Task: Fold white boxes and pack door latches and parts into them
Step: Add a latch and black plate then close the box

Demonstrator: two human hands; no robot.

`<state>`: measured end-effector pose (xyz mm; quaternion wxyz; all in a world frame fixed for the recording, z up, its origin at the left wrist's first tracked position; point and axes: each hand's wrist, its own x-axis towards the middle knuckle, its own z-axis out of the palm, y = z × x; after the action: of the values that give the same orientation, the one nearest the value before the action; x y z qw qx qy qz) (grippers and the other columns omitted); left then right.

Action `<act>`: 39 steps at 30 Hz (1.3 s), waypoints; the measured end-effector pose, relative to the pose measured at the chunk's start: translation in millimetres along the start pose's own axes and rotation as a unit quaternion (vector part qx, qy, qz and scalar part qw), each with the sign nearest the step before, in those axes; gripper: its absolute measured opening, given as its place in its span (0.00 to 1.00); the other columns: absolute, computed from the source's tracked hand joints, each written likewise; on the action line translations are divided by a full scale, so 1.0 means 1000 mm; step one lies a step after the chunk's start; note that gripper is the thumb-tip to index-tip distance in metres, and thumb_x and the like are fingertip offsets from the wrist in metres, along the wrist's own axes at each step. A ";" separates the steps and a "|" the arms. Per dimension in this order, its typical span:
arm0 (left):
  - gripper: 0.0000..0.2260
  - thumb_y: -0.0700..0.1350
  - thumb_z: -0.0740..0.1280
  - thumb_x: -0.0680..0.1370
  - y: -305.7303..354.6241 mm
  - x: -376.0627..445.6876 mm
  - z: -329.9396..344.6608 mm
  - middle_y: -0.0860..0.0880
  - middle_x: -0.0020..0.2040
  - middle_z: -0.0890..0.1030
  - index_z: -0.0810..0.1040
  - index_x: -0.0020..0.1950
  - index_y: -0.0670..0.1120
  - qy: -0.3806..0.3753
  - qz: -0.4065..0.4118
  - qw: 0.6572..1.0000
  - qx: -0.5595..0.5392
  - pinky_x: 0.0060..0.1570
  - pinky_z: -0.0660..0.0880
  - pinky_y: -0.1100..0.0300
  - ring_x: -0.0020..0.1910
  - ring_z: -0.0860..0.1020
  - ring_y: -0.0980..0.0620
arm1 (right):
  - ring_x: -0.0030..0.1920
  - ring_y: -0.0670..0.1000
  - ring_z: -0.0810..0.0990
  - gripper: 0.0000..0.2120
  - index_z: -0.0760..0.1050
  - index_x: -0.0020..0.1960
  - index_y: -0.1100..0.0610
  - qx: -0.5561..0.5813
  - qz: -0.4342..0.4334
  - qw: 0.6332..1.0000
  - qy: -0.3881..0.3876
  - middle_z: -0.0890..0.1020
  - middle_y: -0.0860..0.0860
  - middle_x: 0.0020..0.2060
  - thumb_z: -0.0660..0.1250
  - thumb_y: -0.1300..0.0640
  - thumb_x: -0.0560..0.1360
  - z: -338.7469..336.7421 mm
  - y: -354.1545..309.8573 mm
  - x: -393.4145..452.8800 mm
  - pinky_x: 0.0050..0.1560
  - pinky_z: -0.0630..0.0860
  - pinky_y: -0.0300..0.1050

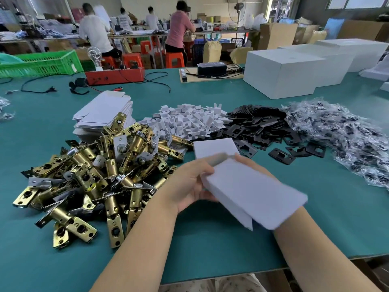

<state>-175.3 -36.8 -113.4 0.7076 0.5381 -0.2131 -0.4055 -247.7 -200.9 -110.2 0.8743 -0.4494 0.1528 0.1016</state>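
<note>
White box [252, 192] gripped by left hand [189, 184]; right hand hidden behind it, grip unclear.

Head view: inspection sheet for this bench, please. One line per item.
Surface: green mat, bare near the front edge.
Job's things: white box held above the mat; flat blanks stacked at the back left; brass latches heaped at left; white clips, black plates and bagged parts in piles to the right.
Clutter: red tray, green crate, large white cartons.
Grips: left hand holds the box's left edge; right hand mostly hidden behind the box, fingertips at its top edge.
Cables: black leads loose by the red tray.
Surroundings: people at benches behind, backs turned.
</note>
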 end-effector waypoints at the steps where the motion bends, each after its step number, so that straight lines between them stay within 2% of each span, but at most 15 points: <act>1: 0.15 0.42 0.63 0.77 0.000 0.001 0.000 0.45 0.53 0.81 0.82 0.61 0.48 0.028 0.010 0.999 -0.042 0.33 0.78 0.59 0.40 0.80 0.53 | 0.36 0.56 0.81 0.17 0.76 0.52 0.60 0.038 0.013 0.999 0.022 0.80 0.58 0.41 0.66 0.48 0.71 -0.001 -0.001 0.001 0.35 0.79 0.43; 3: 0.14 0.38 0.61 0.79 0.001 0.006 0.000 0.44 0.51 0.81 0.80 0.62 0.44 0.124 0.036 0.985 -0.118 0.33 0.78 0.60 0.41 0.80 0.53 | 0.30 0.52 0.81 0.14 0.76 0.52 0.59 0.053 -0.046 0.996 0.058 0.83 0.54 0.34 0.59 0.48 0.79 -0.010 0.000 0.004 0.28 0.78 0.39; 6: 0.15 0.37 0.59 0.82 0.002 0.013 -0.004 0.45 0.53 0.81 0.76 0.67 0.44 0.239 0.109 0.945 -0.195 0.32 0.79 0.60 0.43 0.81 0.51 | 0.33 0.52 0.84 0.16 0.72 0.58 0.57 0.056 -0.133 0.989 0.044 0.85 0.53 0.37 0.56 0.47 0.79 -0.015 0.002 0.005 0.29 0.79 0.41; 8: 0.16 0.39 0.59 0.82 -0.001 0.014 -0.007 0.50 0.59 0.80 0.76 0.67 0.49 0.316 0.164 0.927 -0.119 0.39 0.80 0.58 0.51 0.80 0.50 | 0.39 0.55 0.85 0.23 0.73 0.61 0.56 0.045 -0.154 0.987 0.015 0.85 0.54 0.44 0.59 0.41 0.74 -0.014 0.004 0.003 0.31 0.80 0.43; 11: 0.17 0.45 0.57 0.83 -0.007 0.012 -0.007 0.65 0.67 0.70 0.71 0.72 0.55 0.400 0.226 0.879 0.130 0.66 0.73 0.47 0.68 0.73 0.50 | 0.48 0.56 0.84 0.25 0.74 0.62 0.54 -0.010 -0.189 0.982 -0.002 0.84 0.53 0.50 0.62 0.42 0.70 -0.008 0.009 0.006 0.37 0.81 0.49; 13: 0.17 0.53 0.57 0.83 -0.009 0.011 -0.002 0.65 0.67 0.71 0.70 0.72 0.58 0.359 0.227 0.889 0.172 0.65 0.74 0.51 0.67 0.72 0.54 | 0.45 0.52 0.84 0.21 0.74 0.59 0.53 -0.033 -0.224 0.973 0.040 0.85 0.49 0.47 0.66 0.48 0.68 -0.004 0.011 0.007 0.37 0.81 0.48; 15: 0.16 0.64 0.59 0.79 -0.004 0.010 0.005 0.55 0.59 0.81 0.79 0.61 0.62 0.292 0.181 0.936 0.074 0.45 0.81 0.54 0.57 0.79 0.52 | 0.37 0.47 0.83 0.15 0.75 0.54 0.54 -0.015 -0.252 0.961 0.111 0.85 0.47 0.38 0.69 0.54 0.69 -0.007 0.009 0.009 0.33 0.81 0.45; 17: 0.11 0.61 0.64 0.76 0.000 0.009 0.004 0.50 0.51 0.85 0.84 0.51 0.61 0.248 0.140 0.958 -0.001 0.33 0.80 0.57 0.49 0.83 0.50 | 0.31 0.45 0.82 0.06 0.75 0.50 0.55 0.032 -0.250 0.954 0.160 0.83 0.46 0.32 0.67 0.59 0.73 -0.014 0.005 0.007 0.29 0.79 0.42; 20: 0.12 0.52 0.71 0.75 0.001 0.008 0.000 0.46 0.50 0.85 0.81 0.58 0.57 0.204 0.114 0.971 -0.053 0.29 0.79 0.57 0.42 0.84 0.48 | 0.29 0.45 0.81 0.02 0.75 0.48 0.54 0.062 -0.220 0.957 0.176 0.82 0.46 0.30 0.66 0.57 0.75 -0.023 0.002 0.006 0.29 0.79 0.41; 24: 0.18 0.63 0.69 0.69 -0.001 0.008 -0.002 0.45 0.48 0.85 0.78 0.57 0.62 0.179 0.104 0.978 -0.041 0.28 0.78 0.58 0.39 0.84 0.46 | 0.29 0.44 0.80 0.02 0.75 0.47 0.53 0.036 -0.192 0.963 0.186 0.82 0.45 0.30 0.67 0.58 0.74 -0.023 0.002 0.007 0.28 0.77 0.39; 27: 0.25 0.68 0.68 0.67 -0.002 0.008 -0.004 0.46 0.48 0.86 0.77 0.59 0.57 0.187 0.088 0.978 -0.014 0.27 0.78 0.59 0.41 0.85 0.46 | 0.29 0.43 0.80 0.04 0.76 0.46 0.54 0.032 -0.196 0.961 0.194 0.82 0.46 0.30 0.69 0.60 0.73 -0.024 0.001 0.007 0.28 0.76 0.38; 30: 0.25 0.57 0.73 0.70 -0.002 0.010 -0.006 0.46 0.52 0.85 0.75 0.65 0.54 0.185 0.078 0.979 -0.025 0.29 0.79 0.58 0.44 0.85 0.43 | 0.29 0.44 0.81 0.06 0.76 0.45 0.55 0.053 -0.193 0.960 0.198 0.82 0.47 0.30 0.71 0.60 0.70 -0.023 0.001 0.006 0.28 0.76 0.38; 32: 0.21 0.54 0.74 0.70 -0.003 0.010 -0.004 0.44 0.53 0.85 0.76 0.62 0.59 0.164 0.071 0.983 -0.039 0.29 0.80 0.57 0.42 0.85 0.40 | 0.31 0.46 0.81 0.13 0.76 0.47 0.55 0.110 -0.201 0.957 0.175 0.83 0.48 0.32 0.73 0.56 0.64 -0.023 0.001 0.005 0.28 0.76 0.39; 36: 0.14 0.45 0.70 0.73 -0.007 0.014 -0.002 0.44 0.52 0.84 0.77 0.56 0.59 0.176 0.076 0.979 -0.068 0.27 0.79 0.57 0.41 0.84 0.36 | 0.47 0.49 0.83 0.26 0.76 0.53 0.49 0.119 -0.229 0.964 0.059 0.84 0.47 0.47 0.79 0.46 0.58 -0.024 0.000 0.003 0.44 0.78 0.46; 39: 0.13 0.40 0.68 0.77 -0.007 0.015 -0.005 0.46 0.54 0.83 0.76 0.57 0.56 0.205 0.093 0.973 -0.045 0.26 0.79 0.57 0.40 0.85 0.39 | 0.46 0.49 0.82 0.14 0.74 0.46 0.52 0.029 -0.231 0.970 0.070 0.85 0.47 0.43 0.76 0.50 0.65 -0.019 0.003 0.005 0.44 0.79 0.47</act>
<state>-165.1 -46.4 -123.9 0.7943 0.5550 -0.0940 -0.2284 -247.7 -214.3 -125.0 0.8740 -0.4527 0.1089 -0.1391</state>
